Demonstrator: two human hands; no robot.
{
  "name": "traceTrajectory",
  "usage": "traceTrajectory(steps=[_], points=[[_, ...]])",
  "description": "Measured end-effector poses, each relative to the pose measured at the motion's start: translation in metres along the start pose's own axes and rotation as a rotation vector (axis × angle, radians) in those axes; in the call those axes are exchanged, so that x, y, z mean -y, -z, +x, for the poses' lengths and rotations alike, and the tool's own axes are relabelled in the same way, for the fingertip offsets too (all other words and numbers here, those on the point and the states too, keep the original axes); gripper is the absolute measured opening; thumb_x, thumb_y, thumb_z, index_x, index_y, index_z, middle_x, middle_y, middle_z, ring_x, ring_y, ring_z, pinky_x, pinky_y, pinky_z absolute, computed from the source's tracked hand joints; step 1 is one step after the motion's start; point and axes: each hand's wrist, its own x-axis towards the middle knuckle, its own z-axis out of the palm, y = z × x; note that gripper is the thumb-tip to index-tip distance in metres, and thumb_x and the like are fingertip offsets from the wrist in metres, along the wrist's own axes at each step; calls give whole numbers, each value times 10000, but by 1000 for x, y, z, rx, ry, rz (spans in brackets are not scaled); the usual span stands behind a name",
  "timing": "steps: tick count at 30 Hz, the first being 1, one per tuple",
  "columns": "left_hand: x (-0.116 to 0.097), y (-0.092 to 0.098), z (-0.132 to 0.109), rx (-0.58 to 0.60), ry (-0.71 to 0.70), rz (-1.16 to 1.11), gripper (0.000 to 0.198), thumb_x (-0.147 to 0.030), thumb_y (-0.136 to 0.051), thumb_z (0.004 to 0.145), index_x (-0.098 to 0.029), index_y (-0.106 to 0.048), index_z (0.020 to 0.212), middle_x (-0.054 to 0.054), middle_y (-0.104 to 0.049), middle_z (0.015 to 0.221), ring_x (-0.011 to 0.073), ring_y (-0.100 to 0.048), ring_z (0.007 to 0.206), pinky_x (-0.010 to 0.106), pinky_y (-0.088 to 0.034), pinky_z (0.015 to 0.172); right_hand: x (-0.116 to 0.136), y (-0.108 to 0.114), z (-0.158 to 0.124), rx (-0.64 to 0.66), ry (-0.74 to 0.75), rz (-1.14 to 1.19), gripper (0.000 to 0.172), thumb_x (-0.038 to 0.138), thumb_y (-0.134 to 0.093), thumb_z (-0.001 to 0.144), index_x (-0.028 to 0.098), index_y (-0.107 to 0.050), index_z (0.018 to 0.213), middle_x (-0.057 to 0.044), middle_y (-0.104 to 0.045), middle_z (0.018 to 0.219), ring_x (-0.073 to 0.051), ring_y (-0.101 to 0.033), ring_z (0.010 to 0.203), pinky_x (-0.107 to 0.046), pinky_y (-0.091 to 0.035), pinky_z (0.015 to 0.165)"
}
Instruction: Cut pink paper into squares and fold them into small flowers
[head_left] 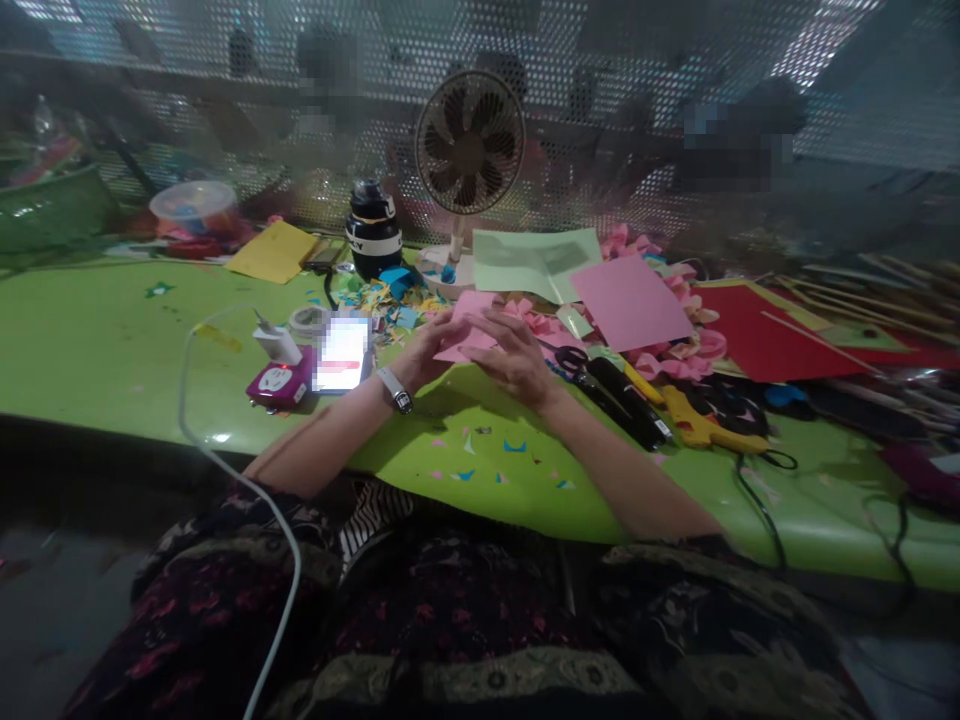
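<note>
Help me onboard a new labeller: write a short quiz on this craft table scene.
1. True or false: the wristwatch sits on the right wrist.
2. Which thing do the left hand and right hand both hold? A) pink paper B) scissors C) glue gun
3. Fill in: the small fan stands on a ___ table.
Key: 1 false, it is on the left wrist; 2 A; 3 green.
</note>
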Motion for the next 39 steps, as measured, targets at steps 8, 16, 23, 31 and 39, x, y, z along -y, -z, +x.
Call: traceTrajectory(steps=[8, 16, 23, 31, 39], points=[[-4, 12, 14, -137, -109, 89, 196, -259, -795, 842, -136, -767, 992, 108, -809, 1010, 230, -743, 1089, 336, -587, 964, 27, -9, -2, 37, -156, 407, 148, 335, -662, 960, 373, -804, 980, -18, -780, 1000, -249, -672, 997, -507, -514, 1035], [8, -2, -1, 109, -7, 117, 545, -677, -697, 872, -185, -762, 1098, 112, -796, 1090, 270, -739, 1063, 345, -606, 866, 12, -2, 4, -518, -434, 348, 198, 489, -728, 911, 295, -760, 935, -54, -596, 1412, -298, -483, 1394, -566, -357, 1211], [16, -4, -7, 201, -7, 211, 484, -341, -992, 632, -185, -771, 1033, 63, -793, 1027, 159, -741, 861, 343, -587, 920, 10, -2, 5, -511, -453, 403, 280, 528, -733, 890, 291, -723, 1039, -75, -628, 1375, -287, -506, 1381, -522, -399, 1190], [16, -6, -8, 217, -4, 274, 450, -393, -954, 699, -183, -776, 1056, 95, -805, 1034, 208, -764, 941, 379, -593, 924, 19, 2, 11, -437, -690, 787, 466, 641, -765, 803, 259, -691, 1059, -69, -726, 1139, -214, -678, 1076, -303, -594, 804], [19, -4, -6, 229, 16, 279, 484, -443, -959, 682, -179, -785, 1048, 108, -804, 1013, 243, -766, 987, 382, -601, 921, 27, 5, 12, -434, -754, 944, 393, 593, -829, 757, 251, -670, 865, 24, -679, 797, -119, -605, 656, -217, -517, 509]])
